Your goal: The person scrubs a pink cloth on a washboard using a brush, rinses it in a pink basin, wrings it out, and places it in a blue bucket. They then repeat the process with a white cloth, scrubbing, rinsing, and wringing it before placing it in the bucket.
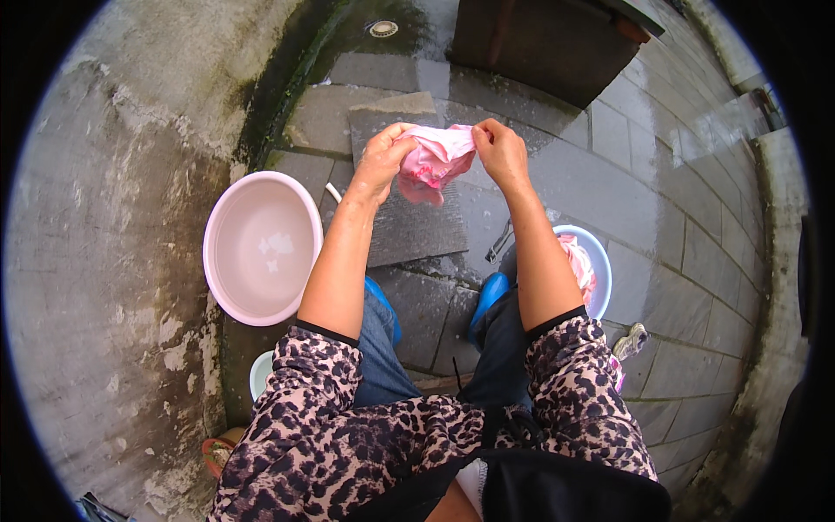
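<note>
A wet-looking pink cloth garment hangs between my two hands, gathered at its upper edge. My left hand pinches one end of it, and my right hand grips the other end between thumb and fingers. Red marks show on the front of the fabric. Beneath the cloth lies a ridged stone slab, wet on top. To the left stands a large pink basin with a pale pattern on its bottom. By my right forearm is a light blue basin holding pink and white cloth, partly hidden by the arm.
A rough plaster wall runs along the left. Wet stone paving spreads to the right. A dark block-like structure stands ahead, near a round floor drain. A metal-looking object, a shoe and a pale bowl lie nearby.
</note>
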A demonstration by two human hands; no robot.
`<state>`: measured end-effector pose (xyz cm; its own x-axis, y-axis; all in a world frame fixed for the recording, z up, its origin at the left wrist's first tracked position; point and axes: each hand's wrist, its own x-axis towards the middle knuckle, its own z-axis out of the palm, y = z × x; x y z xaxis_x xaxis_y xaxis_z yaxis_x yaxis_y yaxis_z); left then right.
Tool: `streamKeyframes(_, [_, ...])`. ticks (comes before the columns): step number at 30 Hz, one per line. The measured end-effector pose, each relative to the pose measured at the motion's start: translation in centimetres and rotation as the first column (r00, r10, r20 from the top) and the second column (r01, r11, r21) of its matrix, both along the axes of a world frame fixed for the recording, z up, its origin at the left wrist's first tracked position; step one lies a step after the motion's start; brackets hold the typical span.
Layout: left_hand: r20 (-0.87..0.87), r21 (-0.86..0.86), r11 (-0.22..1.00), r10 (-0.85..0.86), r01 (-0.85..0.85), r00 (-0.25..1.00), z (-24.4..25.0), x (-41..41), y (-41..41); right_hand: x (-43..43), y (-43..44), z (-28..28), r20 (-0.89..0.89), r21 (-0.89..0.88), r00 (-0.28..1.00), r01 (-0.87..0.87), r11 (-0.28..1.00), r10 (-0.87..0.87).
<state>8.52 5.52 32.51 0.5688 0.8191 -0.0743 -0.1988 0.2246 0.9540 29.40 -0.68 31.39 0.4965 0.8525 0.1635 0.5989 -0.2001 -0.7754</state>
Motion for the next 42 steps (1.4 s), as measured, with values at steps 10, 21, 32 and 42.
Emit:
streamKeyframes(10, [0.031,-0.034,0.988,-0.153,0.154,0.988,0.4,-0.2,0.2,-0.8,-0.6,-0.9,0.24,0.164,0.93,-0.321,0.933,0.277])
streamKeyframes(21, [-0.508,0.44,0.869,0.034,0.226,0.86,2.6,-2.0,-0.2,0.0,-0.6,2.9,-0.484,0.312,0.72,-0.388,0.867,0.497])
streamKeyframes(32, [0.253,-0.097,0.995,0.009,0.016,0.968,1.3,-0.4,0.8,2.3,-0.1,3.0,-0.464,0.49,0.88,0.163,0.857,0.098])
streamKeyframes(42, [0.543,-0.578,0.802,0.24,0.152,0.805,-4.3,6.2,-4.7,-6.7,-0.2,2.7,0.002,-0.004,0.984,-0.177,0.984,0.177])
